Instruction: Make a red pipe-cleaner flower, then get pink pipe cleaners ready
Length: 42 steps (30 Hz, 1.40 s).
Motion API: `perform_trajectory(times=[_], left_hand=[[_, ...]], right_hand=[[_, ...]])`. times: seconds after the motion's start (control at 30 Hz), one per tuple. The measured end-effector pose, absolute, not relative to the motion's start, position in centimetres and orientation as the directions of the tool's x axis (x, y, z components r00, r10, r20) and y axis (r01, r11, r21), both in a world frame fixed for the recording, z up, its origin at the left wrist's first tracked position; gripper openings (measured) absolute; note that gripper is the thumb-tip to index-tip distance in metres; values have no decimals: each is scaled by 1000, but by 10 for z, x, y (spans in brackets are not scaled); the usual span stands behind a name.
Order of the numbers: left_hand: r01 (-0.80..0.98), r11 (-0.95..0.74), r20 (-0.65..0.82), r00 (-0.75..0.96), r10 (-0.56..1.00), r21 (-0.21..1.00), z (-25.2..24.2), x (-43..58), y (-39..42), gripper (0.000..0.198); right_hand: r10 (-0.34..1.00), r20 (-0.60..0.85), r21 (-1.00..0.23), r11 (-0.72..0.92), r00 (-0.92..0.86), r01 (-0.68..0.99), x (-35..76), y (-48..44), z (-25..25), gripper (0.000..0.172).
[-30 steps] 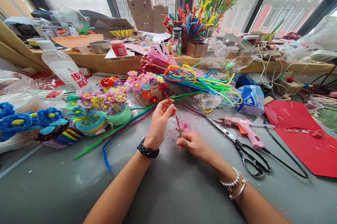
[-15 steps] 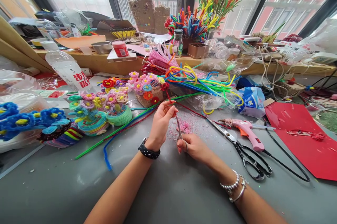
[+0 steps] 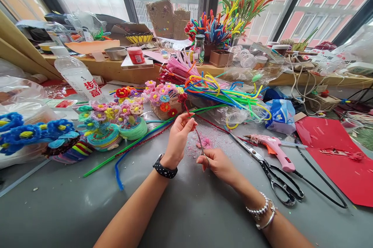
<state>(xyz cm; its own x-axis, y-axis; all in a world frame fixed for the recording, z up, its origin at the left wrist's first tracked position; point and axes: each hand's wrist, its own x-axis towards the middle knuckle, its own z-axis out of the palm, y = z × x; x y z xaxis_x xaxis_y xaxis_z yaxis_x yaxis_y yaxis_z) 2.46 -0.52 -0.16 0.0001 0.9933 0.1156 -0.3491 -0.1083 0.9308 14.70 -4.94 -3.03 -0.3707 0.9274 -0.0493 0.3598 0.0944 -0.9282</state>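
My left hand point(image 3: 181, 132), fingers pinched, grips a red tinsel pipe cleaner point(image 3: 186, 105) that stands upright with a fuzzy red tip. Below those fingers runs a thin, dark, slightly curved wire-like length point(image 3: 200, 139); whether it is the same piece, stripped, I cannot tell. My right hand point(image 3: 214, 163) is closed around the lower end of this length. Pink fluff and glitter bits point(image 3: 206, 142) lie on the grey table behind it. A long red tinsel strand point(image 3: 211, 124) stretches away on the right of my left hand.
Black-handled scissors point(image 3: 281, 182) and a pink glue gun point(image 3: 276, 151) lie to the right, beside red card point(image 3: 335, 155). Left are pots of pipe-cleaner flowers point(image 3: 132, 127) and a water bottle point(image 3: 78, 79). Loose coloured pipe cleaners point(image 3: 227, 94) are heaped behind my hands.
My right hand has shifted slightly right and down, and the thin dark length now looks longer and more bowed between my hands. My left hand keeps its pinch.
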Motion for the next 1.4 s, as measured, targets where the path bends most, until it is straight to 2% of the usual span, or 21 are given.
perform_trajectory(times=[0.2,0.33,0.43,0.67,0.87,1.07,1.17,1.27,1.4], left_hand=[[-339,-96,116,39,992,936,1,24,-7,20],[-264,-8,66,213,975,965,4,25,-10,19],[-185,60,8,350,937,981,5,27,-13,19],[-4,103,-80,608,790,995,6,30,-18,18],[91,104,-138,685,716,990,2,31,-17,20],[46,73,-86,545,834,996,10,26,-15,21],[13,42,-43,506,861,999,12,22,-13,22],[-20,34,-18,519,855,999,11,20,-12,22],[-27,31,-10,561,828,999,11,20,-13,24]], right_hand=[[954,-11,-955,79,-300,287,158,-48,-25,58],[994,104,-985,106,-16,135,170,-44,-23,46],[981,95,-995,95,171,9,174,-41,-21,38],[971,52,-980,95,233,-175,171,-40,-18,28],[953,70,-975,128,295,-180,174,-39,-17,27],[972,29,-973,81,235,-216,178,-39,-19,39],[995,57,-982,71,85,-176,174,-41,-18,49],[983,98,-995,92,-156,-48,168,-44,-17,63],[933,135,-957,210,-333,199,166,-47,-16,63]])
